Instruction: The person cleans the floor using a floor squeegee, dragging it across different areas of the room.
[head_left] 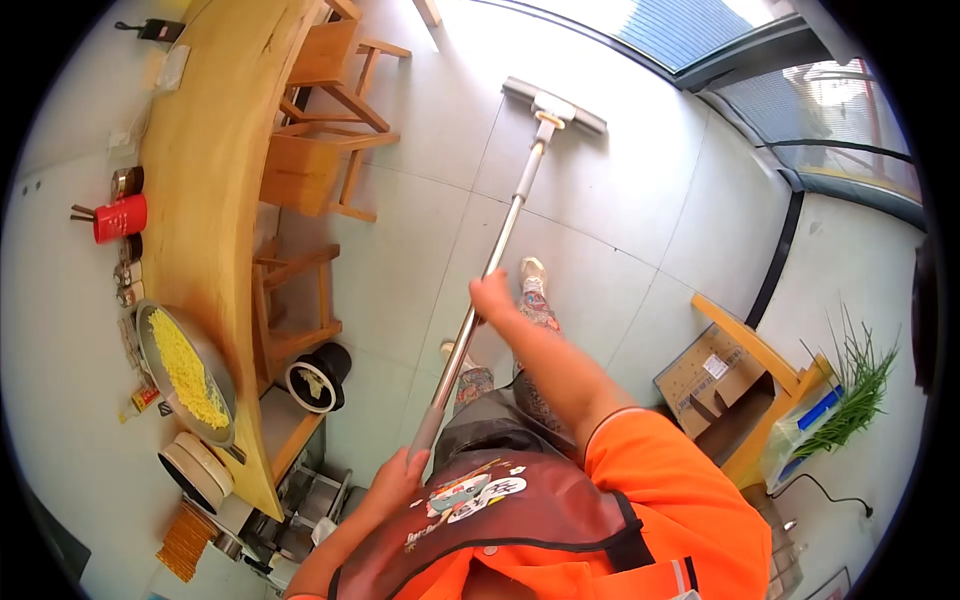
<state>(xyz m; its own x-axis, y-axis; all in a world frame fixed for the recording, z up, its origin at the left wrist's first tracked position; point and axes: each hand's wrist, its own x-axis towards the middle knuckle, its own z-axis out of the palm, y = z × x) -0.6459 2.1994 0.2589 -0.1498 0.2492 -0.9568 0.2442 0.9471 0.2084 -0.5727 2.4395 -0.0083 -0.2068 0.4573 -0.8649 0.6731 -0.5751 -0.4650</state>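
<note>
Stretching toward twelve o'clock, the mop (506,230) has its flat head (555,107) on the floor (600,225), just short of one. A wiping pass seems in hand; another stroke would call for a level head and clearance from the stools (302,175) near ten. The right hand (492,296), arm reaching forward, has fingers clamped round the pole (463,350); the left hand (397,482), lower near seven, wraps its fingers about the grip (428,428).

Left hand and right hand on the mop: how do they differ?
The left hand holds the grey handle end; the right hand wraps the shiny metal pole. The left hand is close to the apron, while the right hand is farther out, nearer the mop head. Both hold the same mop.
</note>
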